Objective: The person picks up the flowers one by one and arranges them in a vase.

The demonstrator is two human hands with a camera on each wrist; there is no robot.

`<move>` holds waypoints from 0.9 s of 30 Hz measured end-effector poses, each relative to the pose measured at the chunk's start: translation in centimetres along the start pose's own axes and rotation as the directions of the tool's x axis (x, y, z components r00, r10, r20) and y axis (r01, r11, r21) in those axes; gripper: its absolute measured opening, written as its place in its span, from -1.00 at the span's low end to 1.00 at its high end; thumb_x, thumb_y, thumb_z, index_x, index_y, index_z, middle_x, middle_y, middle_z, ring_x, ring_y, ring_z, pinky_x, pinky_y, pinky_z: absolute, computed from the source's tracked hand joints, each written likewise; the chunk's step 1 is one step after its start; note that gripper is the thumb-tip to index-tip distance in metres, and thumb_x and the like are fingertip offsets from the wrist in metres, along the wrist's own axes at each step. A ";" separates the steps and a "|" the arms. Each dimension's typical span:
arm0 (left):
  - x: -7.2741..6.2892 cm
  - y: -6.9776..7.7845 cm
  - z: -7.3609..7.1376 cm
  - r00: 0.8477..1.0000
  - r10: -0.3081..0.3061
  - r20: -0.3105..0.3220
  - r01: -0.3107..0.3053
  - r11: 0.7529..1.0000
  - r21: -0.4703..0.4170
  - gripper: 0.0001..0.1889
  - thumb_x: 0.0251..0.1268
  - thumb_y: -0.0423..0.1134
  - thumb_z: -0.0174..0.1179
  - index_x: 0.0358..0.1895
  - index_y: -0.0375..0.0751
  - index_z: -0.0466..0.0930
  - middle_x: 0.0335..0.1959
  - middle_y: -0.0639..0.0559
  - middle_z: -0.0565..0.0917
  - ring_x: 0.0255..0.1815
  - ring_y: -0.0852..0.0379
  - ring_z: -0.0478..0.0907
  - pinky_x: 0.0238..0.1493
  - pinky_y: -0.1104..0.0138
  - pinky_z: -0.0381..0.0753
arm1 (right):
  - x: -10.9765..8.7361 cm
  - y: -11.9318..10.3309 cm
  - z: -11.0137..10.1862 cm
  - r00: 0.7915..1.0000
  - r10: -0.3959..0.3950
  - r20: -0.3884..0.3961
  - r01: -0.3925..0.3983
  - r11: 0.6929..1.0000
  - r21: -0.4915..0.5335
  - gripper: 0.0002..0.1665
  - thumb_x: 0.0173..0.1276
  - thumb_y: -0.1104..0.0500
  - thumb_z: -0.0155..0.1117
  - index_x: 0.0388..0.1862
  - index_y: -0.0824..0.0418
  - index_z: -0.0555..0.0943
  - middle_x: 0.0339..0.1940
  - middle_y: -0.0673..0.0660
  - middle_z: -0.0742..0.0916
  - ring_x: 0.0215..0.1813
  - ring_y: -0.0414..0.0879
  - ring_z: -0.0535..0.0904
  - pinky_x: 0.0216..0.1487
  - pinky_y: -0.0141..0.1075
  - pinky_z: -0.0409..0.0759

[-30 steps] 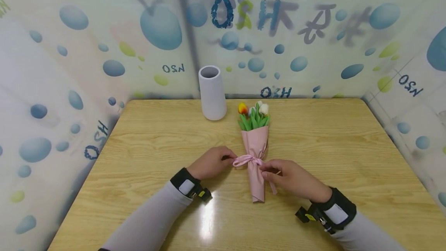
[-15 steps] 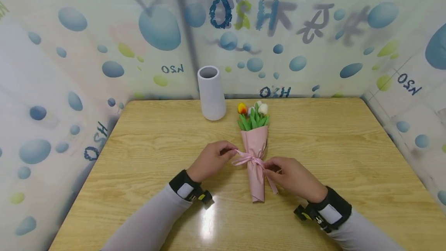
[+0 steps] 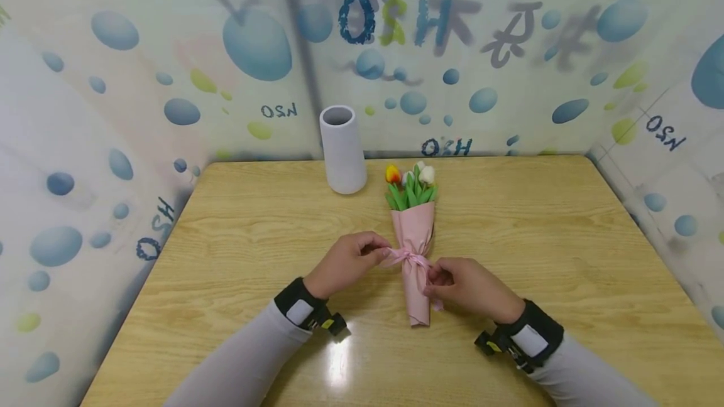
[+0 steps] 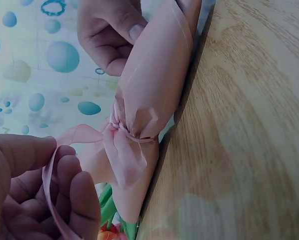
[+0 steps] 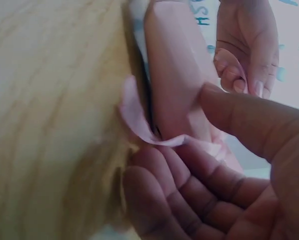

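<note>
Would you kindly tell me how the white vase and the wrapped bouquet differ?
The white vase stands upright, whereas the wrapped bouquet lies on the table. The vase's sides look plain, while the bouquet is tied with a pink ribbon. The left hand pinches the bouquet's ribbon, but neither hand touches the vase. Both are on the same table.

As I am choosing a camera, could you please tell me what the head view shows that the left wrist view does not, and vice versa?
Only the head view shows the white vase and both grey sleeves. Only the left wrist view shows the pink ribbon trailing across the inner side of the left hand. Both show that hand, the right hand, the ribbon, the wrapped bouquet and the wooden table.
</note>
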State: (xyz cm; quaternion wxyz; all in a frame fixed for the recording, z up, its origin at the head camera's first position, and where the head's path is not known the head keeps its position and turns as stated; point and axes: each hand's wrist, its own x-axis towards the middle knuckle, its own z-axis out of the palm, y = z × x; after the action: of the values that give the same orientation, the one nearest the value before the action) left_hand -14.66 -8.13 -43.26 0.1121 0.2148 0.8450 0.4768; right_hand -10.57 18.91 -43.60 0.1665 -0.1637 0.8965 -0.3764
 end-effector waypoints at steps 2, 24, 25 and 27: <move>0.0 0.1 0.0 1.000 -0.007 0.003 0.007 1.000 -0.001 -0.87 0.51 -0.20 0.25 -0.07 -0.06 0.77 -0.24 0.11 0.73 -0.33 0.21 0.48 -0.33 0.41 0.49 | 0.2 0.1 0.2 1.000 0.011 0.001 -0.011 1.000 0.016 -0.79 0.40 0.02 0.45 -0.21 0.12 0.67 -0.38 -0.07 0.72 -0.32 -0.24 0.60 -0.31 -0.39 0.57; 0.3 -0.4 0.4 1.000 -0.013 0.027 0.013 1.000 0.013 -0.87 0.51 -0.16 0.26 -0.09 -0.07 0.77 -0.35 0.13 0.66 -0.37 0.24 0.46 -0.35 0.41 0.47 | 1.3 1.8 0.1 0.997 0.063 -0.048 -0.047 0.961 0.272 -0.87 0.55 0.25 0.24 -0.05 0.30 0.64 -0.32 0.12 0.70 -0.35 -0.14 0.60 -0.39 -0.38 0.58; 0.3 -0.4 0.4 0.999 -0.016 0.027 0.016 1.000 0.015 -0.87 0.50 -0.15 0.27 -0.10 -0.07 0.77 -0.34 0.13 0.67 -0.36 0.23 0.48 -0.32 0.41 0.49 | 1.3 1.8 0.1 0.997 0.064 -0.035 -0.051 0.953 0.298 -0.86 0.56 0.25 0.22 -0.06 0.32 0.64 -0.34 0.13 0.69 -0.37 -0.14 0.59 -0.40 -0.37 0.59; 0.3 -0.3 0.5 0.999 -0.025 0.032 0.025 1.000 0.019 -0.87 0.49 -0.14 0.29 -0.12 -0.06 0.77 -0.32 0.13 0.70 -0.33 0.23 0.51 -0.29 0.40 0.53 | 1.3 1.8 0.2 0.997 0.077 -0.012 -0.068 0.937 0.343 -0.85 0.56 0.27 0.21 -0.05 0.35 0.64 -0.40 0.13 0.67 -0.41 -0.13 0.58 -0.42 -0.36 0.61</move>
State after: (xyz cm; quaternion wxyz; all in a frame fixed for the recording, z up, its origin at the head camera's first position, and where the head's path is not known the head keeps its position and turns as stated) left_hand -14.84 -7.79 -43.78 0.1294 0.2129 0.8502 0.4638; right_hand -11.94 19.44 -45.25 0.1949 -0.0942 0.8248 -0.5223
